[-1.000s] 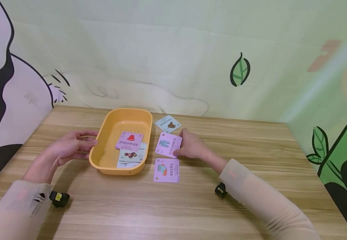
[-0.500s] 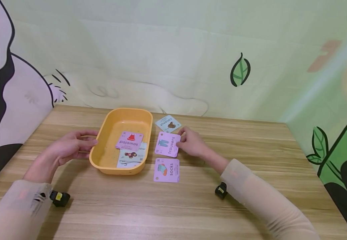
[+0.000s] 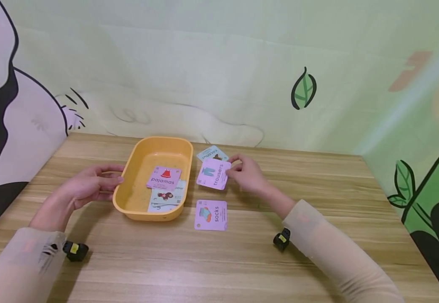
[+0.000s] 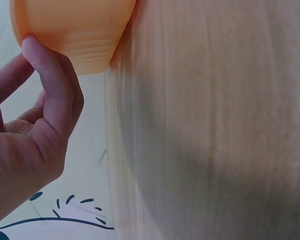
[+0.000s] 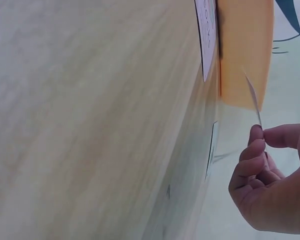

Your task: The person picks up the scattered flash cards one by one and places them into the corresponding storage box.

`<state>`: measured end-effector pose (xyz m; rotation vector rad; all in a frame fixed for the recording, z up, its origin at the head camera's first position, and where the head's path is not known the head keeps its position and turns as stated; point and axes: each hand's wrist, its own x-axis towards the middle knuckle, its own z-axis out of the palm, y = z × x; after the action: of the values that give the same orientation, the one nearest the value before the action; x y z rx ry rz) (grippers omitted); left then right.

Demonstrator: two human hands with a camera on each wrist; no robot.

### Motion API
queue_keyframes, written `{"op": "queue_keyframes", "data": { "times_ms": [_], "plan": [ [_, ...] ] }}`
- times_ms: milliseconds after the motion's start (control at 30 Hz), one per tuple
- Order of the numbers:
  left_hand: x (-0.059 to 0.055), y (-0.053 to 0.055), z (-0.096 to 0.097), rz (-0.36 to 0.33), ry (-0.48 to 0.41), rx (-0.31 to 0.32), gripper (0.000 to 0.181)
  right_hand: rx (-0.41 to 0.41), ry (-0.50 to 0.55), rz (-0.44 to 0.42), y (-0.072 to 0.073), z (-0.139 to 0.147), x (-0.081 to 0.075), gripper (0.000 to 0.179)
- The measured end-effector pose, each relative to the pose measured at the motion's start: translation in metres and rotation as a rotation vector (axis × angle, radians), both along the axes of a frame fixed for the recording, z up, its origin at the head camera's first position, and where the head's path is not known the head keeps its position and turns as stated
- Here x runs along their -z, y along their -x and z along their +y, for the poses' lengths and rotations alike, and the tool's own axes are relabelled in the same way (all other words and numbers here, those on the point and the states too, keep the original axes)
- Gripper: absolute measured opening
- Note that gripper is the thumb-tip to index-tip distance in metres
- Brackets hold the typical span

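My right hand [image 3: 249, 174] pinches the purple trousers card [image 3: 212, 174] by its right edge, between thumb and fingers. In the right wrist view that card [image 5: 253, 97] is seen nearly edge-on, lifted off the table. It covers part of the blue coconut card [image 3: 210, 152] behind it. A purple socks card [image 3: 210, 215] lies flat nearer the front. My left hand [image 3: 90, 185] touches the left side of a yellow tray [image 3: 129, 210] with relaxed fingers; the left wrist view has a fingertip [image 4: 31, 44] against the rim.
Inside the tray, a purple pajamas card [image 3: 164, 178] lies over several light-blue cards [image 3: 168, 197]. The wooden table [image 3: 159, 261] meets a printed backdrop [image 3: 223, 84] at its far edge. Small black cameras sit at the left wrist [image 3: 75, 251] and right wrist [image 3: 282, 240].
My right hand has lifted the trousers card from the table and moved it slightly away from me, so it now overlaps the coconut card in view. The left hand and tray look unchanged.
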<state>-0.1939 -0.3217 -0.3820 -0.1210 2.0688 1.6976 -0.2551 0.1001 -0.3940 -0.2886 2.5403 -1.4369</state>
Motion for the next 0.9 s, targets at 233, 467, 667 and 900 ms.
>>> {"op": "queue_keyframes", "data": {
  "times_ms": [233, 467, 667, 900],
  "plan": [
    [0.0, 0.0, 0.0, -0.004, 0.001, 0.0, 0.07, 0.032, 0.089, 0.027, 0.0, 0.001, -0.006, 0.033],
    [0.0, 0.0, 0.0, -0.003, -0.001, 0.003, 0.07, 0.059, 0.217, 0.024, 0.0, -0.001, -0.009, 0.032],
    [-0.001, 0.0, 0.0, -0.006, -0.005, 0.001, 0.07, 0.011, 0.265, 0.015, -0.003, -0.009, -0.014, 0.032],
    [0.0, 0.001, 0.0, -0.009, -0.003, 0.003, 0.07, -0.052, 0.239, 0.003, -0.008, -0.023, -0.018, 0.032]
  ]
}}
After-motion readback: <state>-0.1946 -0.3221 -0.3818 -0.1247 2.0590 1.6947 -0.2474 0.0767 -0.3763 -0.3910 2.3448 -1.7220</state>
